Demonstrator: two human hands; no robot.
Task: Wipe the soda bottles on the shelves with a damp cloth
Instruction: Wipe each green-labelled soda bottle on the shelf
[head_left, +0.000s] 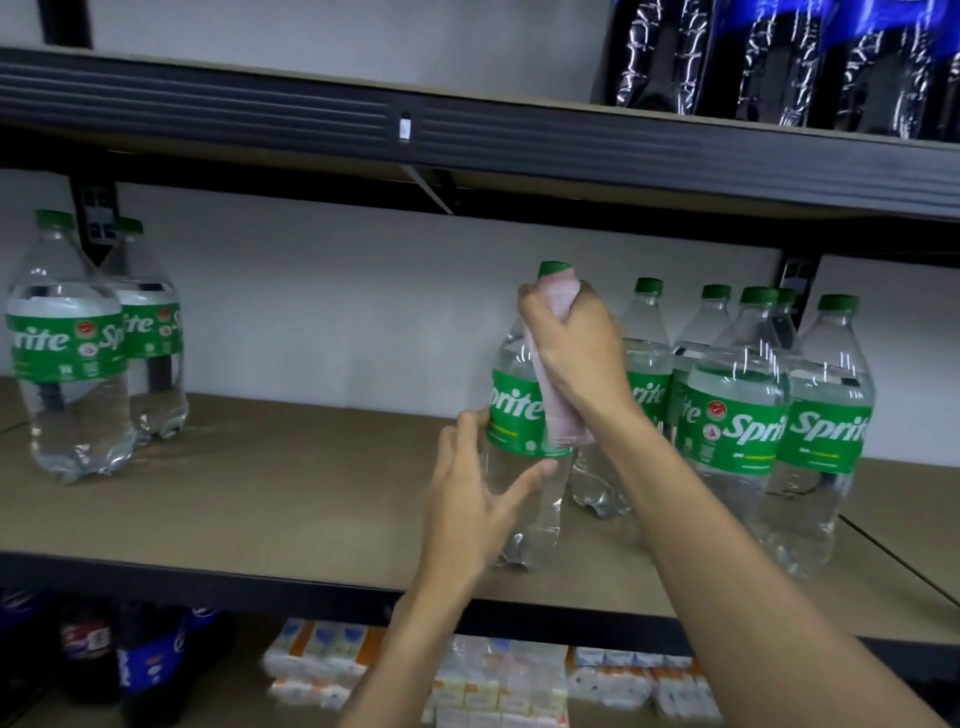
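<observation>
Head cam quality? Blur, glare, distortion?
Head view: left hand and the cartons are motion-blurred; glare streaks on the dark bottles top right; shelf edge bows from the wide lens; right hand gripping the cloth is sharper.

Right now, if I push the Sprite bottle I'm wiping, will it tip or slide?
Probably heavy: the Sprite bottle looks full of clear liquid. Tall and narrow, it could tip if pushed high, though the right hand grips its neck through the cloth.
</observation>
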